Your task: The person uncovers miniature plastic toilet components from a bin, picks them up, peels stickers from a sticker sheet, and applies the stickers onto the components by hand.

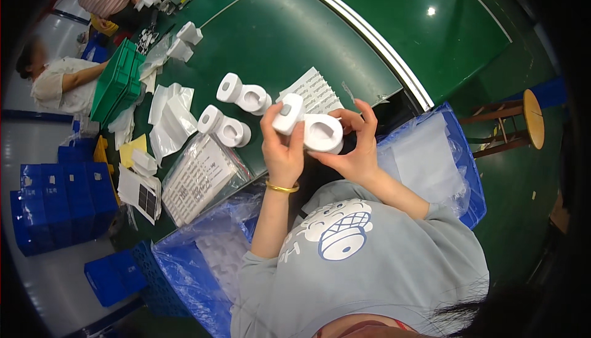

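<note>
A white plastic part (311, 127), with a round cup end and a shorter knob end, is held up in front of my chest by both hands. My left hand (280, 150) grips the knob end, with a gold bangle on that wrist. My right hand (357, 144) cradles the cup end from the right, fingers wrapped behind it. Two more white parts of the same shape lie on the green table: one (243, 95) further away, one (223, 127) closer to me.
A sheet of printed paper (317, 88) lies behind the held part. A bagged stack of printed leaflets (200, 178) and empty clear bags (169, 116) lie to the left. Green trays (117, 82), blue crates (49, 205) and plastic-lined blue bins (197, 267) stand around. Other people (61, 82) sit at far left.
</note>
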A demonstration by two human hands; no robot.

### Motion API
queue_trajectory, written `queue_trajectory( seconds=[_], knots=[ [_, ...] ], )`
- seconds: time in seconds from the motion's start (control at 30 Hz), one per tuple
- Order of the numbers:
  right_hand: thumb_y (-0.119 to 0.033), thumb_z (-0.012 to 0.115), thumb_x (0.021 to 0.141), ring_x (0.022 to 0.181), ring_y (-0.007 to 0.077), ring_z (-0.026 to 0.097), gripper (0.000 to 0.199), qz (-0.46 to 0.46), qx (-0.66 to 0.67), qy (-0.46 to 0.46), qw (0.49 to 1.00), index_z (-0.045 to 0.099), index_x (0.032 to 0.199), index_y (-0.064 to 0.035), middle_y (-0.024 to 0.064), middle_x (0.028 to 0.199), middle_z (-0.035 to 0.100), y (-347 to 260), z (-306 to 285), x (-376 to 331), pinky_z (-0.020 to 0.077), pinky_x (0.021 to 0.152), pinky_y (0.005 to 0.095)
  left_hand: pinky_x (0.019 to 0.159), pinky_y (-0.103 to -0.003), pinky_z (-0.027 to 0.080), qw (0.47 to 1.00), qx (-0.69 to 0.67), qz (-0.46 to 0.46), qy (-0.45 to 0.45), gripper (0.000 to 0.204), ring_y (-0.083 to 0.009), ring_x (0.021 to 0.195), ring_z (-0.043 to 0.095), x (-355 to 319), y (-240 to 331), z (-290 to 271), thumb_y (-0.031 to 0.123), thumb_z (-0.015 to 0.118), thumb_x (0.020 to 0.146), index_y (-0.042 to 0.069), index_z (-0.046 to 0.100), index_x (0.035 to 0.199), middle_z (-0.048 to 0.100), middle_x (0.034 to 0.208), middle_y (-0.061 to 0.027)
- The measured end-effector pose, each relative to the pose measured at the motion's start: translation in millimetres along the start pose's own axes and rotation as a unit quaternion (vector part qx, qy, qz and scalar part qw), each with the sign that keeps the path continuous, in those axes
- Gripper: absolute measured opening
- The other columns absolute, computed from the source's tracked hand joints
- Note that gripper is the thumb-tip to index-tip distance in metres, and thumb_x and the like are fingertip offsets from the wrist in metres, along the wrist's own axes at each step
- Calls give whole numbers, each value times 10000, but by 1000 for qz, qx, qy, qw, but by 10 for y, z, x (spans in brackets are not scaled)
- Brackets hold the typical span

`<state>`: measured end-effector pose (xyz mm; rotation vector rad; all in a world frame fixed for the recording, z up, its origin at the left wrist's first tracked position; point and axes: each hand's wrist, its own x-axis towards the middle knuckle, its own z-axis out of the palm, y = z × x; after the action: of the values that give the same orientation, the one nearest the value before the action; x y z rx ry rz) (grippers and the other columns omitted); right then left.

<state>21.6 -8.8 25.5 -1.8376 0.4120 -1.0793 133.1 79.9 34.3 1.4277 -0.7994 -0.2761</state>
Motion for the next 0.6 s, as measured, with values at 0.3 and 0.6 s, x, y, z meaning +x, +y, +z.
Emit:
queue_trajectory(
  seconds=[0.3, 0.6],
  knots=[
    [-59, 584, 791, 936, 105, 480, 49, 291, 352, -107, 883, 611, 812, -23, 62, 1120, 498, -22, -131, 11, 378, 813, 249, 749, -382, 507, 941, -225, -217, -127, 292, -302, 914, 581, -535, 31, -371, 202, 375, 920, 78, 296, 1172, 488, 1097, -176],
    [-35, 628, 752, 1029, 158, 462, 85, 437, 393, -157, 794, 650, 830, -11, 70, 1211, 435, -40, 18, -397, 387, 870, 275, 853, -267, 395, 925, -232, -299, -33, 365, -153, 1007, 474, -846, 37, -298, 285, 273, 949, 30, 366, 1193, 473, 1091, -105]
  ],
)
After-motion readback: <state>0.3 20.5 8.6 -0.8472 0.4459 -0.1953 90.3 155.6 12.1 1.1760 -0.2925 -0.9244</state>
